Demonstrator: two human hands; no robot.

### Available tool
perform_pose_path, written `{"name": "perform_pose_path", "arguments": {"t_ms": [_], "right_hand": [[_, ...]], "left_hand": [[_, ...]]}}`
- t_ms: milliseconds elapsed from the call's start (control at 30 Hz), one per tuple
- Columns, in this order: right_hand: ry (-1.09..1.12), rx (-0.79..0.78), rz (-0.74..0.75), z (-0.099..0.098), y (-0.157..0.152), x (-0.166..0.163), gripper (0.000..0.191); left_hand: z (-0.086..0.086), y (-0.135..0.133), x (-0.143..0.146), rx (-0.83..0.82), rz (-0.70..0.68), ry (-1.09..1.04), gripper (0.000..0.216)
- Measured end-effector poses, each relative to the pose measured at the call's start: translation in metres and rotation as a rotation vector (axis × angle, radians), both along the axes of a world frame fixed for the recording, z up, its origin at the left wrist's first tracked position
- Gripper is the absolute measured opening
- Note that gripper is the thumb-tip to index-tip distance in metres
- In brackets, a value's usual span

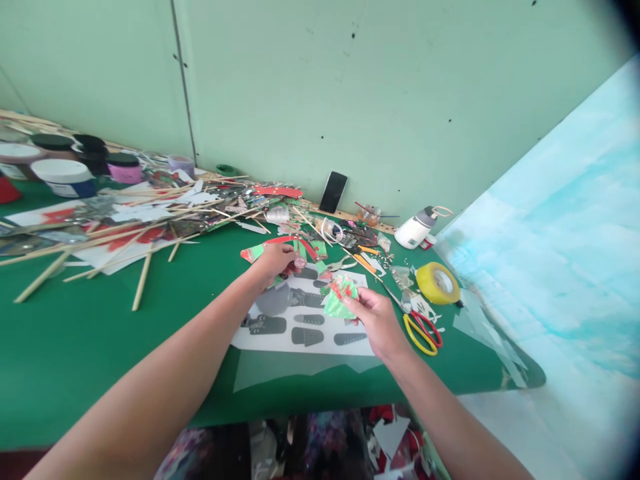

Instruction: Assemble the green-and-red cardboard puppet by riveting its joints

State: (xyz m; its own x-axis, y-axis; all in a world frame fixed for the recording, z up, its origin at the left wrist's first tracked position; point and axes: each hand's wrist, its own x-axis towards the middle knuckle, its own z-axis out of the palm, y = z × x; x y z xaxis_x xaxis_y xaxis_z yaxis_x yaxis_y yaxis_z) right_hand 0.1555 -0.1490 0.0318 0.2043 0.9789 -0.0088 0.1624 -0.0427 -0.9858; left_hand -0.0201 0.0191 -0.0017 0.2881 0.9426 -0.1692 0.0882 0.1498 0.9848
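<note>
Cutout pieces are the focus, but biggest first: green desk (75,347) fills the lower left, pale green wall behind it, light blue painted sheet (565,253) down the right side.

Your left arm runs from the lower left corner up to mid-frame, forearm long and nearly straight. Left hand (274,261) is palm-down, grip closed on a red-and-green cutout (285,248) lying just above the desk; its long axis runs roughly left-right, red curved strip arching toward the right.

Your right arm comes in from the bottom right, wrist bent inward. Right hand (379,321) has a narrow pinch, thumb and fingers holding a small green piece with red marks (340,297); it fans out up and to the left from your fingertips, above the sheet.

White printed sheet (300,330) with grey shapes lies flat under both hands. Wooden sticks (100,253) are scattered over the left half of the desk, paint jars (65,177) behind them. Yellow-handled scissors (423,330) sit just right of your right hand, blades pointing up-left. Yellow tape roll (438,283) is beyond them, white bottle (415,230) and a dark phone (333,192) near the wall.
</note>
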Motion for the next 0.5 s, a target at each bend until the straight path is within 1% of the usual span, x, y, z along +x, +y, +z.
{"name": "perform_pose_path", "arguments": {"t_ms": [133, 200, 267, 333, 400, 467, 500], "right_hand": [[0.033, -0.018, 0.005, -0.005, 0.004, -0.001, 0.021], [0.061, -0.021, 0.007, -0.008, 0.007, -0.003, 0.022], [0.096, -0.027, 0.008, -0.010, 0.010, -0.006, 0.022], [0.134, -0.031, 0.005, -0.012, 0.014, -0.009, 0.021], [0.171, -0.036, -0.001, -0.016, 0.018, -0.011, 0.020], [0.209, -0.040, -0.003, -0.020, 0.022, -0.013, 0.020], [0.228, -0.043, -0.004, -0.022, 0.025, -0.013, 0.020]], "left_hand": [[-0.003, 0.004, -0.004, 0.044, 0.038, 0.117, 0.024], [-0.005, 0.009, -0.008, 0.086, 0.075, 0.178, 0.031], [-0.004, 0.013, -0.012, 0.141, 0.119, 0.211, 0.038], [-0.001, 0.012, -0.013, 0.188, 0.133, 0.209, 0.041], [0.005, 0.006, -0.010, 0.213, 0.096, 0.185, 0.038], [0.011, -0.004, -0.004, 0.200, 0.004, 0.128, 0.033], [0.014, -0.009, 0.000, 0.177, -0.072, 0.073, 0.032]]}}
